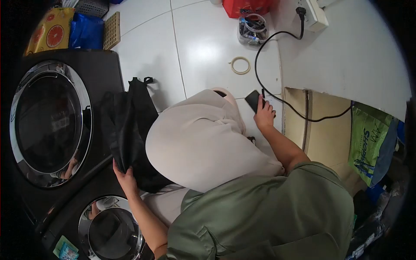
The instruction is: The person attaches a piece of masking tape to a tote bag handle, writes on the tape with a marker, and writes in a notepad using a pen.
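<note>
My left hand (125,177) grips the lower edge of a black cloth bag (132,130), its fingers partly hidden behind the fabric. The bag hangs between my knees and the dark washing machine fronts, with a small loop at its top end. Over on the right, my right hand (264,113) is closed around a dark smartphone (252,102), held low near the floor. A black power cable (277,97) runs close by this hand. My bent legs in pale trousers lie between the two hands.
Two front-loading machines with round doors (51,123) (113,234) stand at left. On the tiled floor (199,39) are a tape roll (240,65) and a clear tub of small items (253,30). A power strip (314,15) and a green shopping bag (368,143) are at right.
</note>
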Demonstrator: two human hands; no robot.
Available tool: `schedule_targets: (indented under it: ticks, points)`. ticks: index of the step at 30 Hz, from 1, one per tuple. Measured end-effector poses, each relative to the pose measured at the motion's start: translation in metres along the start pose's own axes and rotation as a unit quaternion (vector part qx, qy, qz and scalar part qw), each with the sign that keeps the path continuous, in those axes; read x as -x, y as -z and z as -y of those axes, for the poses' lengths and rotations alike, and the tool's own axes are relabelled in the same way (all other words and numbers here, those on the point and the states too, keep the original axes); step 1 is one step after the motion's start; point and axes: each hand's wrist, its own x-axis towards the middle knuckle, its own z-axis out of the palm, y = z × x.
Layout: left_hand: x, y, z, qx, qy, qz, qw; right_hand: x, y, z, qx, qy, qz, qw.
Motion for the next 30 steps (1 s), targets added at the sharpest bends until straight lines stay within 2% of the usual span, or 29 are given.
schedule_targets:
  ticks: [3,5,6,8,13,14,15,16,19,21,23,26,27,29,30]
  points:
    - [0.001,0.001,-0.004,-0.004,0.0,-0.011,1.0,-0.012,0.047,0.009,-0.156,-0.039,0.02,0.987]
    - [0.001,0.004,0.003,0.006,-0.007,-0.005,1.0,-0.041,0.06,0.019,-0.228,0.085,-0.093,0.965]
    - [0.002,0.003,0.002,0.0,-0.006,-0.005,1.0,-0.058,0.072,0.034,-0.221,0.103,-0.107,0.964]
    - [0.002,-0.002,-0.005,-0.006,-0.01,-0.008,1.0,-0.106,0.081,0.066,-0.2,0.041,-0.036,0.978]
    - [0.0,0.006,0.006,-0.016,-0.038,-0.002,0.999,-0.174,0.047,0.096,-0.15,-0.048,-0.036,0.987]
    - [0.002,0.006,0.006,-0.006,-0.038,-0.003,0.999,-0.179,0.028,0.095,-0.128,-0.033,-0.067,0.989]
    - [0.003,0.005,0.007,0.004,-0.026,-0.006,1.0,-0.165,0.038,0.095,-0.108,-0.003,-0.128,0.986]
    - [0.004,0.006,0.008,0.014,-0.013,-0.01,1.0,-0.149,0.049,0.088,-0.141,0.027,-0.134,0.98]
    - [0.003,0.016,0.02,0.027,0.004,-0.023,0.999,-0.077,0.054,0.05,-0.177,0.092,-0.095,0.975]
    - [0.001,0.017,0.027,0.054,0.005,-0.023,0.998,-0.021,0.039,0.022,-0.119,-0.025,-0.031,0.992]
    - [-0.001,0.015,0.023,0.019,0.004,-0.026,0.999,0.011,0.033,0.004,-0.073,-0.139,0.037,0.987]
    - [-0.005,0.013,0.021,-0.037,-0.014,-0.03,0.999,0.022,-0.002,-0.017,-0.068,-0.098,-0.048,0.992]
    - [-0.005,0.011,0.016,-0.058,-0.023,-0.03,0.998,0.019,-0.003,-0.02,-0.101,-0.118,-0.052,0.987]
    - [-0.003,0.007,0.008,-0.022,-0.001,-0.026,0.999,0.0,0.0,-0.025,-0.164,-0.162,-0.06,0.971]
    - [-0.002,0.005,0.006,-0.012,-0.009,-0.023,1.0,-0.007,0.004,-0.028,-0.114,-0.128,-0.109,0.979]
